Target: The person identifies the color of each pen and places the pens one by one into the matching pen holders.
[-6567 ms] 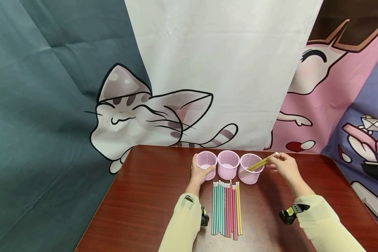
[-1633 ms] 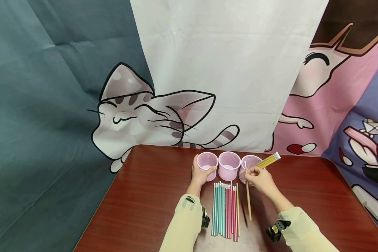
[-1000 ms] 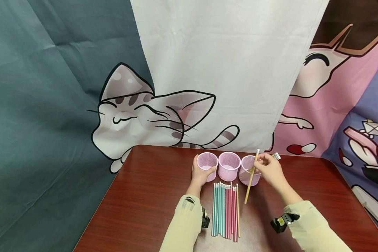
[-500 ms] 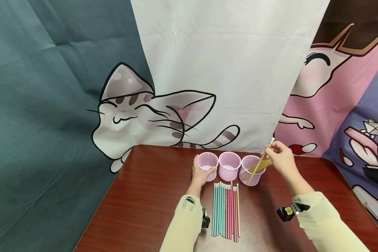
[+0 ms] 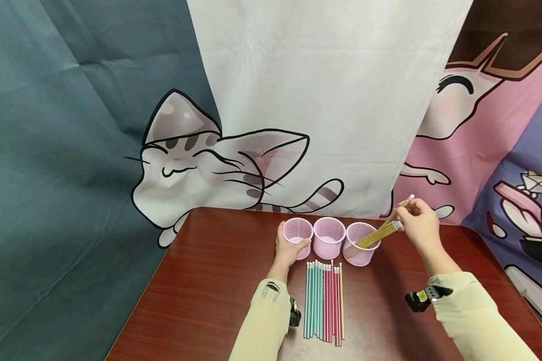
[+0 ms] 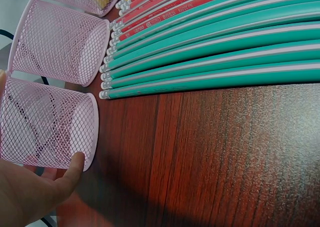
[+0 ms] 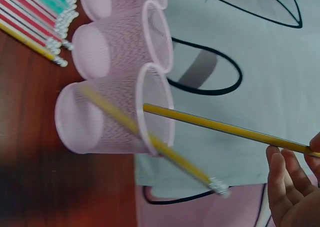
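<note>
My left hand (image 5: 289, 250) holds the left pink mesh pencil cup (image 6: 50, 119), its thumb on the near side. Between the thumb and fingers of my right hand (image 5: 420, 224), a yellow pencil (image 7: 225, 128) is pinched near its eraser end. That pencil slants down, its lower end at the mouth of the right mesh cup (image 5: 358, 257). Several yellow pencils (image 5: 376, 237) lean in this cup, white erasers jutting out to the right.
The middle mesh cup (image 5: 328, 246) stands between the other two. In front lie teal pencils (image 5: 313, 301), red pencils (image 5: 330, 306) and one yellow pencil (image 5: 342, 306), side by side on the brown table (image 5: 208, 281). A printed cloth (image 5: 325, 100) hangs behind.
From low in front of the right cup, my right hand has raised the yellow pencil up and rightward, bringing its lower end to the cup. Fewer yellow pencils lie on the table. The left hand stays put.
</note>
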A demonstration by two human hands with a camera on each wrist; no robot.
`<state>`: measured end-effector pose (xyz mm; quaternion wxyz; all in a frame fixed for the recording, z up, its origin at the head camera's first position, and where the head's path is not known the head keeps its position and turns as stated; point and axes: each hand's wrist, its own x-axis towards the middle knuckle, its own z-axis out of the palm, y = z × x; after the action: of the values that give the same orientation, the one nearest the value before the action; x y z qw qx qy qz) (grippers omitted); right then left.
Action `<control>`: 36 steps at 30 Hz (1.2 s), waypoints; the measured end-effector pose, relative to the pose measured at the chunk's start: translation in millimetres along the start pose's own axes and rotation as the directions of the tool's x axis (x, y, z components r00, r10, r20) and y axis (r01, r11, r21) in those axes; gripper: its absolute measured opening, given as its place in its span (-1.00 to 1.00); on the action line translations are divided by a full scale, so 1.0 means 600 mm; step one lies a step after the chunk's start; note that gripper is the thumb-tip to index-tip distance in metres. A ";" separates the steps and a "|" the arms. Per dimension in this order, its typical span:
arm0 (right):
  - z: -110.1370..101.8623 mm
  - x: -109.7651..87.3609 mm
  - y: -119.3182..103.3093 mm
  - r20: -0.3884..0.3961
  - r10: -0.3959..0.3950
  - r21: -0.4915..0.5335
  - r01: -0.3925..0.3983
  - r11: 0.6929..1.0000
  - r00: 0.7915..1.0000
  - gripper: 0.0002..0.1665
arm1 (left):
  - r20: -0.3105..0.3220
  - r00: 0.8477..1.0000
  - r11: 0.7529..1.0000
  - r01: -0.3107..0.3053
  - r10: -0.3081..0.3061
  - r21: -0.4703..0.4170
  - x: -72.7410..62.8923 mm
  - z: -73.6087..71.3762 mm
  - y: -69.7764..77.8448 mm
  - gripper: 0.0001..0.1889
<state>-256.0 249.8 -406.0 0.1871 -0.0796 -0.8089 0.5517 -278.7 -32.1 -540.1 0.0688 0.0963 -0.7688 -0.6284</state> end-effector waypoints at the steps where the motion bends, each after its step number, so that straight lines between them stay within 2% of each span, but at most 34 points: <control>1: 0.000 -0.002 0.006 0.000 0.013 -0.010 -0.013 1.000 1.000 -0.85 | -0.001 1.000 1.000 -0.002 0.002 0.001 0.000 0.000 0.000 0.02; 7: 0.007 -0.013 0.042 0.002 0.110 -0.038 -0.110 0.993 0.994 -0.84 | -0.006 1.000 1.000 -0.006 0.006 0.009 0.000 0.000 0.000 0.02; 15: 0.023 -0.027 0.082 0.002 0.228 -0.026 -0.228 0.973 0.974 -0.78 | -0.008 1.000 1.000 -0.008 0.008 0.006 0.001 0.000 -0.001 0.03; 22: 0.027 -0.037 0.097 0.051 0.312 0.038 -0.314 0.949 0.949 -0.69 | -0.005 1.000 1.000 -0.003 0.003 0.003 0.001 0.000 -0.002 0.03; 36: 0.029 -0.039 0.116 0.066 0.415 0.103 -0.420 0.902 0.908 -0.48 | -0.008 1.000 1.000 -0.001 0.001 0.020 0.003 0.002 -0.006 0.02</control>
<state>-246.9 253.4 -481.1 0.0518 -0.2282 -0.7437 0.6262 -280.8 -32.1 -544.2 0.0711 0.0991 -0.7747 -0.6204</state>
